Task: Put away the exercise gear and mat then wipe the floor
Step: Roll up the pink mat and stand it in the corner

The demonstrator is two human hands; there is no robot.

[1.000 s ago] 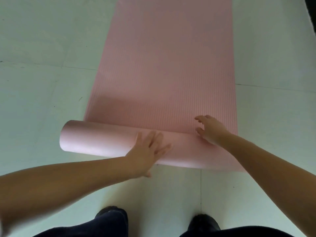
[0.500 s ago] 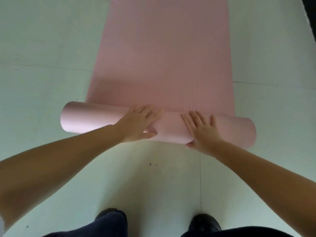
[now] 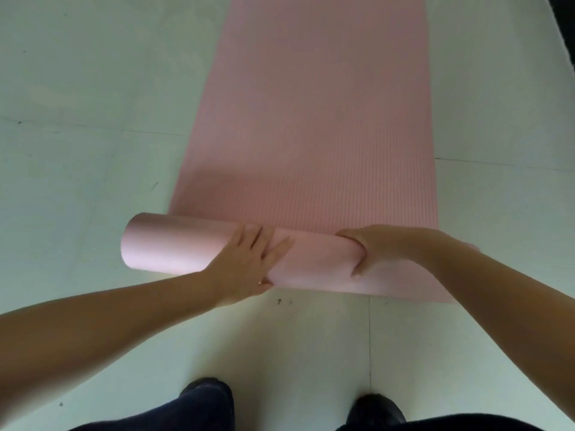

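1. Around the pink yoga mat (image 3: 314, 119) I see pale tiled floor (image 3: 93, 150) lying open on both sides and between the roll and my dark shoes (image 3: 205, 390); a dark edge cuts the upper right corner.
2. I see the mat's near end wound into a smooth roll (image 3: 174, 247) lying across the floor, with the ribbed flat part stretching away from it.
3. My left hand (image 3: 249, 262) presses flat on the roll, fingers straight, its grip released. My right hand (image 3: 373, 247) curls over the top, its grip grasping the roll.
4. Half a second ago both palms lay flat; the right has since clamped over.
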